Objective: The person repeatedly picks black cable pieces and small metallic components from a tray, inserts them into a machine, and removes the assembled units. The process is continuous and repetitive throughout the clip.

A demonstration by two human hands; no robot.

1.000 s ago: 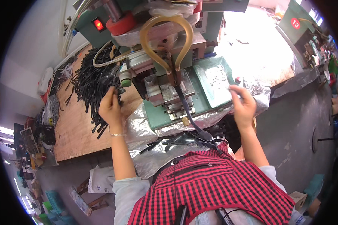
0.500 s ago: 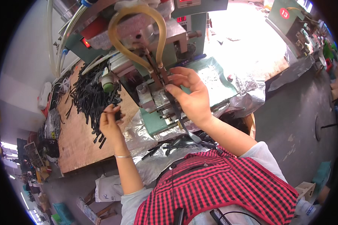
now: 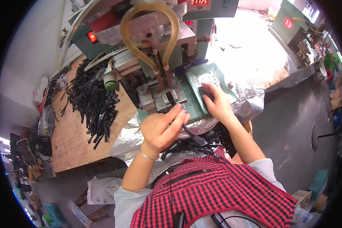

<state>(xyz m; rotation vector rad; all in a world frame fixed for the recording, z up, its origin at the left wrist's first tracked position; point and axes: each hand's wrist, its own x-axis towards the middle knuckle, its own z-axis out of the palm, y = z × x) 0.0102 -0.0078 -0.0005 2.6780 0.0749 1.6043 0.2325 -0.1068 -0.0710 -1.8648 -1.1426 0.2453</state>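
My left hand (image 3: 159,131) reaches in at the front of a metal fixture (image 3: 171,99) on the bench machine. Its thumb and fingers are pinched on a black strap (image 3: 195,139); one end lies in the fixture's slot, and the other hangs toward my apron. My right hand (image 3: 218,102) is over a green tray (image 3: 195,88) holding small pale pieces (image 3: 212,78). The fingers of that hand are curled around something dark and small that I cannot make out. Above the fixture, two upright metal prongs (image 3: 164,79) connect to a looped amber hose (image 3: 174,22).
A heap of black straps (image 3: 93,102) lies on the wooden table (image 3: 70,148) at the left. More black straps rest on silvery sheeting (image 3: 127,138) by my lap. A green knob (image 3: 110,84) sticks out left of the fixture. Another green machine (image 3: 288,22) stands at far right.
My left hand has moved right from the strap heap to the strap at the fixture. My right hand has left the fixture and prongs and moved right, over the tray.
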